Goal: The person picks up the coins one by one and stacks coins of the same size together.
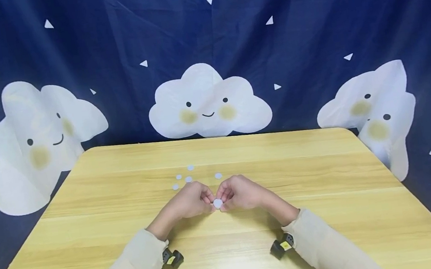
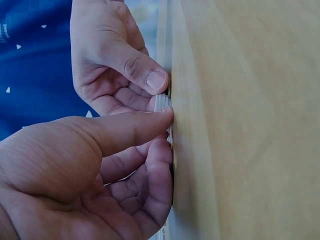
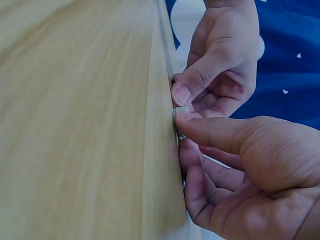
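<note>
A small stack of pale, coin-like discs (image 1: 218, 203) stands on the wooden table (image 1: 229, 237). Its layered edge (image 2: 161, 101) shows between the thumbs in the left wrist view. My left hand (image 1: 193, 200) pinches the stack from the left, thumb nearest me and fingers curled behind. From the other side my right hand (image 1: 243, 193) pinches the same stack. Both hands rest low against the tabletop. In the right wrist view the fingers mostly cover the stack (image 3: 181, 109), so its full height is hidden.
Beyond the hands lie several loose discs of differing size: one disc (image 1: 218, 176) behind the right fingers, the others, such as this disc (image 1: 190, 168), grouped behind the left hand. A dark blue curtain (image 1: 201, 27) with printed clouds hangs past the table's far edge.
</note>
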Tool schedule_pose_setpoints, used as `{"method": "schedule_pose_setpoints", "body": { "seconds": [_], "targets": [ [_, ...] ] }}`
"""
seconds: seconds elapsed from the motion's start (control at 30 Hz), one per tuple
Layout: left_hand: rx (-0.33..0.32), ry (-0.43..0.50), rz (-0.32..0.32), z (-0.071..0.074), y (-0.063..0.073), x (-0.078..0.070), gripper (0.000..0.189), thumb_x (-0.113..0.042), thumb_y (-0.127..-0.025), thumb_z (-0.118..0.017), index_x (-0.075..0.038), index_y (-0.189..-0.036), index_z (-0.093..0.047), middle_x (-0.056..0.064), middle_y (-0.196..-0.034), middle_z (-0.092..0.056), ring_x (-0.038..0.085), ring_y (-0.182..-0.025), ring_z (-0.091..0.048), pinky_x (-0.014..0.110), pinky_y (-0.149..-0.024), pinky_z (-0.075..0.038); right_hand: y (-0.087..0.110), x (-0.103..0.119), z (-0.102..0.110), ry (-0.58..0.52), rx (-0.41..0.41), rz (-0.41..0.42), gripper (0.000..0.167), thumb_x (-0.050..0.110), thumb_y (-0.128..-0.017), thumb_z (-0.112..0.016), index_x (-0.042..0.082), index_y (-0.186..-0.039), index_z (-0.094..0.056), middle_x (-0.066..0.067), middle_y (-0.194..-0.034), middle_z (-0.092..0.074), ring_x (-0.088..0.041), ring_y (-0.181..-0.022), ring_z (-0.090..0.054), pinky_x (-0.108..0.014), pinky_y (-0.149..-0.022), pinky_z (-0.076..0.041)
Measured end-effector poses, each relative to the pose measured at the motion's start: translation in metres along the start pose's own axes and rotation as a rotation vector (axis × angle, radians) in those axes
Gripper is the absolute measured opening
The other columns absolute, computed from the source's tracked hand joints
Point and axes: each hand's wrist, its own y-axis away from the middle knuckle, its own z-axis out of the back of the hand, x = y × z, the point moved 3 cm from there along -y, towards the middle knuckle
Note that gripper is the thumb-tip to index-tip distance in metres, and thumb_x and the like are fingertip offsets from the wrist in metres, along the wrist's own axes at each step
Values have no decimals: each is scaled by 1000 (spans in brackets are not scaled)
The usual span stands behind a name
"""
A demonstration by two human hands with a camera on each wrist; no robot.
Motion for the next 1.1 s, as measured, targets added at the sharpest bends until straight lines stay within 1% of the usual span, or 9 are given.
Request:
{"method": "schedule_pose_setpoints", "body": {
  "seconds": [0.17, 0.37, 0.5, 0.67, 0.83, 0.97, 1.03, 1.1],
  "targets": [
    [12, -16, -1, 4, 4, 0, 11, -4, -81, -82, -7, -88, -74, -1, -78, -67, 14, -74, -61, 28, -69, -52, -4, -2, -2, 2, 2, 3, 17, 1, -82, -83, 5, -94, -73, 2, -84, -70, -10, -80, -66, -24, -78, -56],
    [-2, -42, 0, 17, 9, 7, 13, -7, -82, -82, -6, -91, -74, -2, -80, -67, 14, -76, -61, 30, -72, -53, -7, -2, -5, 0, 1, 1, 17, 3, -82, -84, 5, -95, -73, 3, -83, -70, -10, -79, -66, -24, -78, -56],
    [-37, -63, 21, 31, 13, 17, 11, -8, -84, -81, -7, -92, -74, -3, -80, -67, 14, -76, -61, 32, -72, -54, -6, -3, -5, -6, -9, -18, 18, 3, -82, -84, 6, -95, -73, 3, -83, -70, -11, -80, -66, -25, -78, -56],
    [-88, -71, 44, 55, 22, 33, 9, -7, -85, -79, -6, -93, -73, -1, -82, -67, 15, -77, -61, 33, -72, -52, -6, -3, -5, 0, -7, -34, 17, 6, -82, -85, 9, -94, -73, 5, -82, -70, -10, -80, -66, -25, -79, -55],
    [-131, -112, 89, 77, 27, 47, 8, -7, -87, -78, -5, -92, -72, 1, -81, -65, 16, -75, -57, 33, -71, -49, -5, -3, -4, 11, -10, -44, 17, 6, -82, -85, 10, -92, -73, 6, -81, -69, -10, -79, -66, -26, -80, -55],
    [-121, -119, 124, 86, 27, 54, 8, -7, -87, -78, -5, -92, -72, 2, -81, -64, 17, -75, -56, 33, -71, -47, -3, -3, -3, 15, -10, -47, 17, 6, -82, -85, 10, -92, -73, 6, -81, -69, -10, -79, -66, -26, -80, -55],
    [-106, -112, 139, 87, 26, 56, 9, -7, -87, -78, -5, -92, -72, 2, -82, -64, 17, -75, -56, 33, -72, -46, -3, -4, -2, 18, -12, -48, 17, 6, -82, -85, 11, -92, -73, 6, -80, -69, -10, -78, -66, -26, -80, -54],
    [-94, -116, 140, 88, 25, 58, 10, -7, -87, -79, -4, -93, -72, 2, -82, -65, 17, -75, -56, 33, -72, -46, -2, -5, -1, 19, -15, -48, 17, 6, -82, -86, 11, -92, -73, 7, -80, -69, -10, -78, -66, -26, -80, -54]
  ]
}}
